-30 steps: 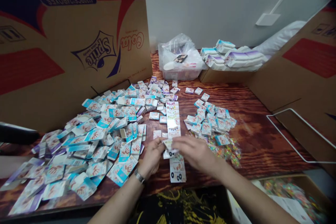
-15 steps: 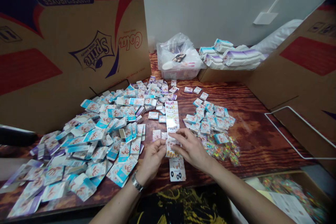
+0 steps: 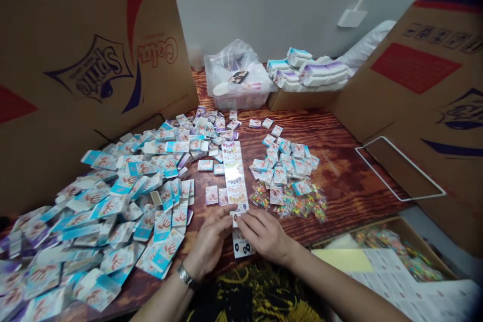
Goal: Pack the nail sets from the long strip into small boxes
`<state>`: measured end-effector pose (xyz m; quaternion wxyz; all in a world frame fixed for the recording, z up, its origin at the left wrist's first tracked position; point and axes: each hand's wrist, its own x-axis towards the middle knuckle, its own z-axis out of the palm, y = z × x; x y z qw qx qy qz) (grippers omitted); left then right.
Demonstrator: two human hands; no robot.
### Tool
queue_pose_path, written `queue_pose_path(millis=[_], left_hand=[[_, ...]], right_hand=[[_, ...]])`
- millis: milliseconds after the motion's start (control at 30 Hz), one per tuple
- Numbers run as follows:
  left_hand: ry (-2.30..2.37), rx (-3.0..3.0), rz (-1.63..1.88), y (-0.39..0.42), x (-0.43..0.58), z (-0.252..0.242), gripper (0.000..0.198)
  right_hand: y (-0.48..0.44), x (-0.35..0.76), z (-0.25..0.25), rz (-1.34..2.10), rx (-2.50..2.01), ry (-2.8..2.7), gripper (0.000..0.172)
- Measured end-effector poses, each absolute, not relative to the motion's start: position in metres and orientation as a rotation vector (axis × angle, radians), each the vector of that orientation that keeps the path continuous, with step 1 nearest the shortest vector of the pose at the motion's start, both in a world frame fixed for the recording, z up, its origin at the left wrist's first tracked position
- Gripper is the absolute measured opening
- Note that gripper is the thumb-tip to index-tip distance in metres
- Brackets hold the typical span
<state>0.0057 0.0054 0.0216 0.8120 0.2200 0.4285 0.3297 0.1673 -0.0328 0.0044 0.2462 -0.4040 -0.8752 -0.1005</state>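
A long white printed leaflet (image 3: 234, 173) stretches away from me over the table, with rows of small coloured pictures on it. My left hand (image 3: 211, 237) pinches its near end from the left side. On the right edge of that same end, my right hand (image 3: 265, 235) has its fingers closed, thumb hidden. Under my hands lies another printed sheet or stack of leaflets (image 3: 241, 247) with dark oval pictures. Just left of the leaflet sit small flat boxes (image 3: 212, 195), each printed with a hand picture.
A large heap of small blue-and-purple cartons (image 3: 124, 206) covers the left. To the right are a smaller group of boxes (image 3: 281, 173) and clear packets of coloured bits (image 3: 311, 201). Big cardboard boxes (image 3: 86, 126) flank the table; a plastic tub (image 3: 241, 100) stands behind.
The camera view has turned right, so things appear further left. My right hand's fingers, spread over the leaflet before, are now drawn in at its near end, close to my left fingers.
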Motion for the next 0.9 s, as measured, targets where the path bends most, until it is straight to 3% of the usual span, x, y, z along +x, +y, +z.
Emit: queue_pose_path(millis=[133,300,467,733,900], left_hand=[[0.882,0.549,0.551,-0.003,0.010,0.024,0.042],[0.946,0.810,0.601,0.003,0.001,0.024,0.044],[1.007,0.941,0.648,0.009,-0.007,0.013,0.040],[1.071,1.160,0.693,0.010,-0.017,-0.001,0.031],[1.078,1.232,0.685,0.011,-0.022,-0.005,0.029]], right_hand=[[-0.042,0.182,0.004,-0.014,-1.243,-2.258,0.021],[-0.042,0.217,-0.001,0.451,-1.738,-1.651,0.019],[-0.043,0.219,-0.019,0.660,-1.862,-1.736,0.019],[-0.043,0.202,-0.042,0.557,-2.026,-2.068,0.016],[-0.058,0.209,-0.055,0.287,-1.857,-2.121,0.022]])
